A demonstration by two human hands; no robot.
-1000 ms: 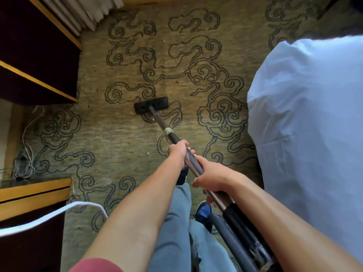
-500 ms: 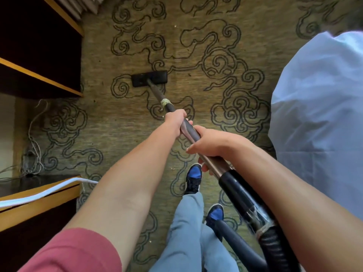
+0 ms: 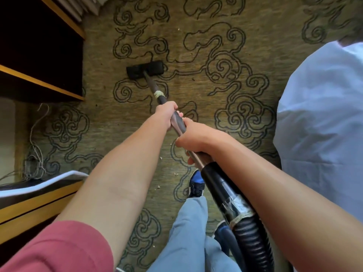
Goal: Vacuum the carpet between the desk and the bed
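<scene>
The olive carpet (image 3: 196, 91) with dark swirl patterns fills the floor between the dark desk (image 3: 39, 55) on the left and the white-covered bed (image 3: 322, 118) on the right. A black vacuum head (image 3: 145, 70) lies flat on the carpet ahead of me. Its dark wand (image 3: 157, 93) runs back to my hands. My left hand (image 3: 166, 114) grips the wand higher up. Just behind it my right hand (image 3: 193, 140) grips the wand above the black hose cuff (image 3: 218, 185). The ribbed hose (image 3: 251, 244) trails down at the lower right.
Small light crumbs (image 3: 175, 174) lie on the carpet near my blue shoe (image 3: 196, 183). Tangled cables (image 3: 35, 160) sit by the wall at left. A wood-edged desk surface (image 3: 35, 201) with a white cord stands at lower left. Curtain folds (image 3: 88, 8) hang top left.
The vacuum head has been pushed forward across the carpet, away from me. My arms have stretched out with it, and my view has shifted forward toward the desk side.
</scene>
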